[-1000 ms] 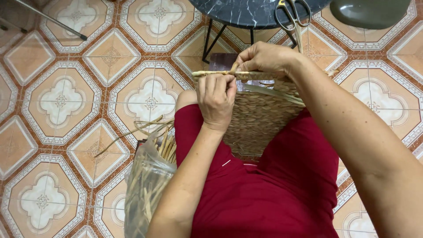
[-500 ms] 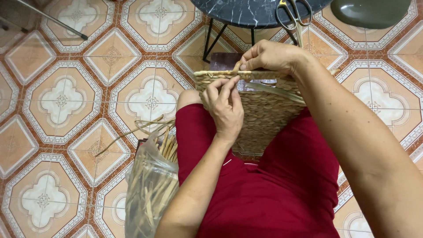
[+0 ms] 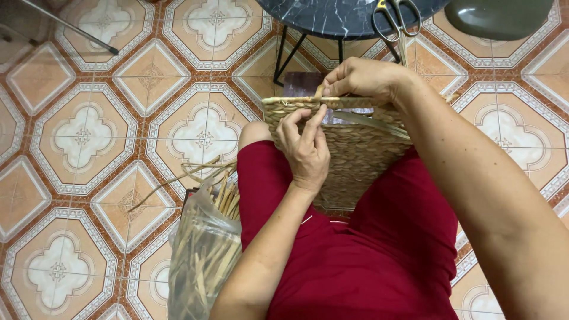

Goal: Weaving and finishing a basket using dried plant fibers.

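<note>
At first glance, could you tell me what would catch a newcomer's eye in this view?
Centre frame, a woven basket rests on the person's lap, with the left hand pinching its near rim and the right hand gripping the far rim. Lower left, a clear bag of dried straw stands on the patterned tile floor; scissors lie on the dark table above.

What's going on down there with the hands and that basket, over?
Left hand pinching the woven basket rim. Right hand gripping a strand at the far rim. Basket on lap. Nothing in the way; scissors on table behind.
</note>
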